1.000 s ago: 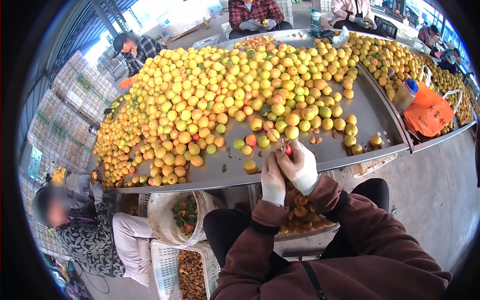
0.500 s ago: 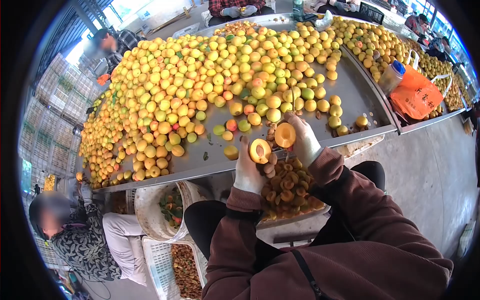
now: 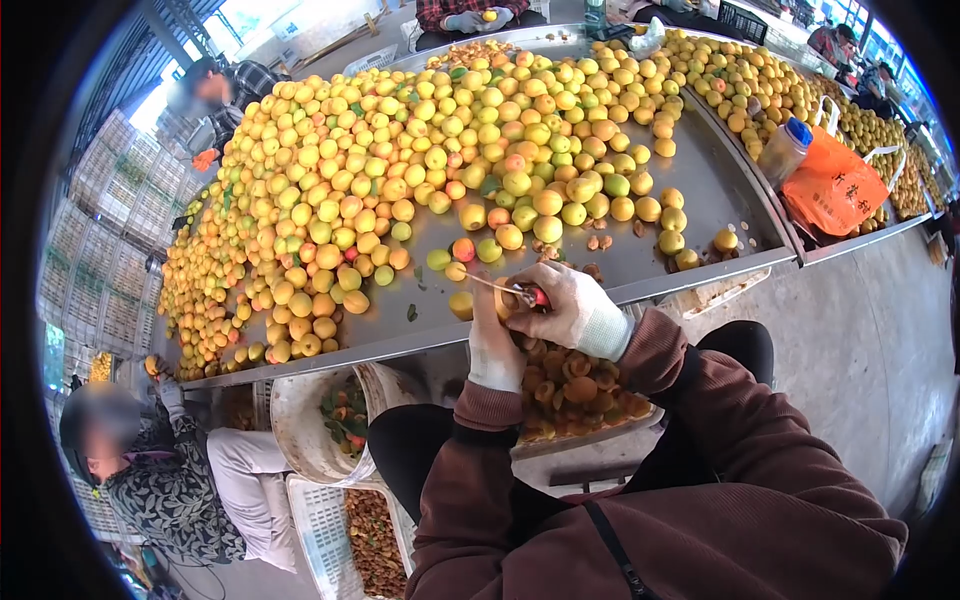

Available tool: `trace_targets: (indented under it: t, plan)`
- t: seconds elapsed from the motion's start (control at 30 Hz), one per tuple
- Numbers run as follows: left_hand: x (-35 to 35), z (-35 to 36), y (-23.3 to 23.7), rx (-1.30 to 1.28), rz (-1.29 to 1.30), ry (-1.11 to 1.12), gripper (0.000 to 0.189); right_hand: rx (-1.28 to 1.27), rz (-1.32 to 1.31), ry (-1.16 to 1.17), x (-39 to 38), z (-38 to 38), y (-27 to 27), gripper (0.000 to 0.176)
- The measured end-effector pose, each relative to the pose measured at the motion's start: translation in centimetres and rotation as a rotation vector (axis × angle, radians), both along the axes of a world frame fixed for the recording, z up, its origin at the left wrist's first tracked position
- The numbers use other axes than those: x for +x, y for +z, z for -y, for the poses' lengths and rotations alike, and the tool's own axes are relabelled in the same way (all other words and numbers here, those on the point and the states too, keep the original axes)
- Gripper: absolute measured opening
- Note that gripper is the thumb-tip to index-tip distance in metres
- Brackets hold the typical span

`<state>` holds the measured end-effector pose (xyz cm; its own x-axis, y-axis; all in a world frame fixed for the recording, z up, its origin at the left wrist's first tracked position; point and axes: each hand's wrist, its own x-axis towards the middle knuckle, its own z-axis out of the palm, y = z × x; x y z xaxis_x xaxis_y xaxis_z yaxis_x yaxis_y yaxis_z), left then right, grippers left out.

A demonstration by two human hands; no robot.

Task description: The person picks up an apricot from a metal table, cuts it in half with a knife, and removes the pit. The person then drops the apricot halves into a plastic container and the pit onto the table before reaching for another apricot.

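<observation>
My left hand [image 3: 493, 345], in a pale work glove, is closed around an apricot half [image 3: 506, 304] above the table's front edge. My right hand [image 3: 578, 312], gloved too, grips a slim tool with a red handle [image 3: 540, 297], perhaps a small knife. Its thin shaft [image 3: 492, 284] points left across the apricot half, and the two hands meet there. Fingers hide most of the fruit. Just below them is a crate of halved apricots [image 3: 580, 385], partly covered by my hands.
Whole apricots [image 3: 350, 190] are heaped on the metal table [image 3: 715, 205]. A white bucket [image 3: 300, 415] with leaves and fruit stands left of my knees, beside a white crate [image 3: 320, 540] of brown pits. An orange bag [image 3: 835, 185] lies right. A co-worker [image 3: 165, 480] sits at left.
My right hand has come left and down to my left hand, and the apricot half it held is out of sight. The tool has swung from upright to pointing left.
</observation>
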<state>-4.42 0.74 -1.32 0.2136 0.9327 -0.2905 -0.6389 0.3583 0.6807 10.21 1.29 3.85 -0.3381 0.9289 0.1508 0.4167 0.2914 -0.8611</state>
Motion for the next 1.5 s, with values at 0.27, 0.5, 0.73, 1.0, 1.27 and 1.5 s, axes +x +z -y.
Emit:
trace_targets:
  t: [0.27,0.5,0.73,1.0,1.27,1.5]
  plan:
    - [0.4,0.3,1.1,0.111,-0.315,0.069,0.053,-0.103,0.035,0.024,0.2,-1.2,-1.8,0.06]
    - [1.1,0.1,0.8,0.106,-0.165,0.095,0.047,-0.115,-0.022,0.062,0.3,-1.5,-1.8,0.052]
    - [0.8,0.3,0.7,0.196,-0.497,0.175,0.047,0.027,0.019,0.09,-0.7,-1.0,-1.6,0.03]
    - [-0.4,-0.5,2.1,-0.066,-0.008,0.073,0.052,-0.145,-0.171,-0.256,2.2,-4.6,-2.6,0.026]
    - [0.9,-0.9,0.8,-0.004,-0.046,0.18,0.049,0.036,0.037,0.046,0.1,-0.9,-1.7,0.027]
    - [1.5,-1.1,-0.5,0.04,-0.13,0.304,0.046,0.314,0.258,0.032,0.1,-0.2,-2.3,0.025]
